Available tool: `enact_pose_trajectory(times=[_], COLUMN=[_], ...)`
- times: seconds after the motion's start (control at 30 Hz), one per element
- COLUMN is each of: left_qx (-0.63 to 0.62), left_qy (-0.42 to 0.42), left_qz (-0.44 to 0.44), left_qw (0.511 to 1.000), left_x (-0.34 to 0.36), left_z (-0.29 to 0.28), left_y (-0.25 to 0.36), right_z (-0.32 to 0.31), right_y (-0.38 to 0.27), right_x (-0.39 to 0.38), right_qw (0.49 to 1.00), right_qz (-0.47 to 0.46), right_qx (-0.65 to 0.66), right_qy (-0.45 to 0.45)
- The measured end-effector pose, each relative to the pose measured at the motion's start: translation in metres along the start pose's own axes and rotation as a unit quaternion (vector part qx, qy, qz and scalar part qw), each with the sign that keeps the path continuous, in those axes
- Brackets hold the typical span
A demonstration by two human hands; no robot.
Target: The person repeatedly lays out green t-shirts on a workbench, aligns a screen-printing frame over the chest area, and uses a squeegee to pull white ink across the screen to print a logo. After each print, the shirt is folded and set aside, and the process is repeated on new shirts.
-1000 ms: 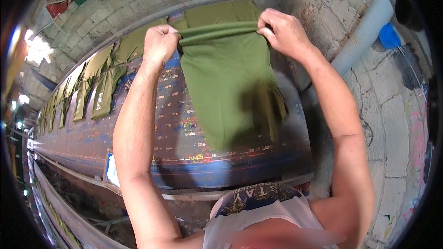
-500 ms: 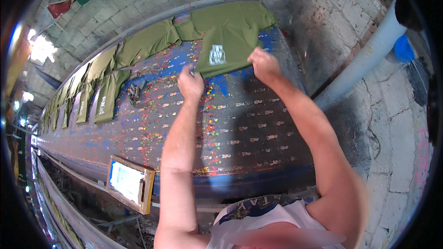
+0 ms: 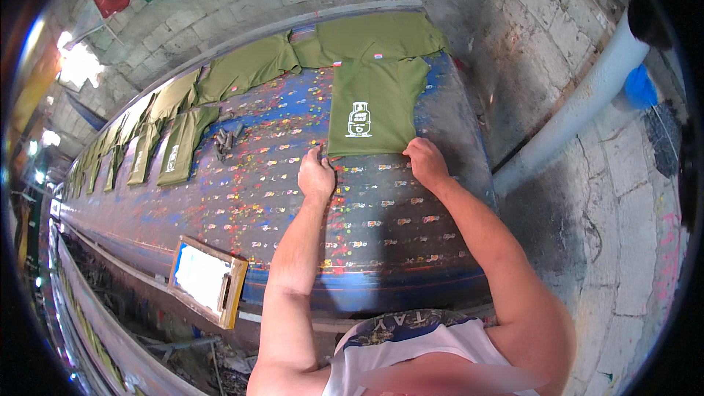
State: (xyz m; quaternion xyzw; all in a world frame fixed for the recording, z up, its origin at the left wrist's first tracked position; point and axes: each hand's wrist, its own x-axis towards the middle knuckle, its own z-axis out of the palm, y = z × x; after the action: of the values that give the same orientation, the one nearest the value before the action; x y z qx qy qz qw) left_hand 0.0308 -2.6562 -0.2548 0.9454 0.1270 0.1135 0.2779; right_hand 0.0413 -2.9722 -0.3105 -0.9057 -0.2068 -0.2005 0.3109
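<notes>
Green t-shirt (image 3: pixel 375 106) now laid flat at table's (image 3: pixel 293 198) far end; left hand (image 3: pixel 317 174) and right hand (image 3: pixel 425 161) pinch its hem corners, no longer holding it up.

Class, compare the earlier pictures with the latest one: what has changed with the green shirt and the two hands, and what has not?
The green shirt, earlier held up by both hands, now lies flat, print up. The left hand and right hand have come down to its hem. The long table and other shirts are unchanged.

Olive-green shirt (image 3: pixel 375 106), paint-speckled blue table (image 3: pixel 242 198)
</notes>
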Motion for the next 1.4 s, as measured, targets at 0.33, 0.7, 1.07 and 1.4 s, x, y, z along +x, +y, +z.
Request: enact_pose_trajectory(times=[0.33,0.7,1.07,1.4], left_qx=[-0.111,-0.326,-0.688,-0.645], left_qy=[0.107,0.463,0.275,0.307], left_qz=[0.329,-0.329,-0.295,-0.267], left_qw=[0.932,0.756,0.603,0.647], left_x=[-0.195,-0.33,-0.333,-0.336], left_z=[-0.157,-0.275,-0.244,-0.257], left_y=[-0.023,-0.259,-0.302,-0.249], right_z=[-0.024,-0.025,-0.041,-0.047], right_y=[-0.034,-0.04,-0.093,-0.101], right_x=[-0.077,-0.099,-0.15,-0.18], right_qw=[0.989,0.992,0.986,0.994], right_qz=[0.124,0.081,0.096,0.081], right_qx=[-0.045,-0.083,-0.139,-0.068], right_qy=[0.069,0.042,0.004,0.02])
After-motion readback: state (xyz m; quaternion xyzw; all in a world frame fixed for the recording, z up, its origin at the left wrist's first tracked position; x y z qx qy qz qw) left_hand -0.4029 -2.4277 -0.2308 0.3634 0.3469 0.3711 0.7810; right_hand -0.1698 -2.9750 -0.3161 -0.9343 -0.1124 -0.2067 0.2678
